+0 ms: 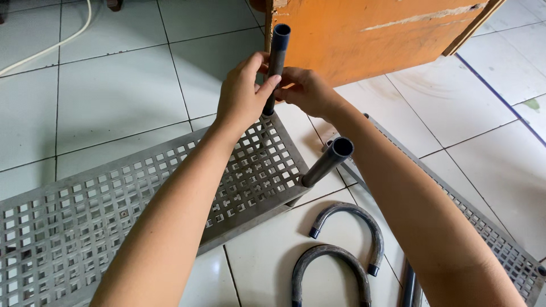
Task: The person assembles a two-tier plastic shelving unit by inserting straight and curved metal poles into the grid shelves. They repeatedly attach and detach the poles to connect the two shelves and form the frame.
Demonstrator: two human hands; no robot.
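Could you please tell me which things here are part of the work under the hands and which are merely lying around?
In hand:
left hand and right hand, both gripping the upright dark tube
grey perforated shelf, where that tube stands at a corner
second tube, standing at the near corner

Lying about:
two curved tubes on the floor
second perforated shelf
orange wooden box
white cable

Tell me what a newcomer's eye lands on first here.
Both hands, left hand and right hand, grip an upright dark tube at the far corner of a grey perforated shelf. A second tube stands at the near corner, and two curved pipes lie on the tiled floor below.
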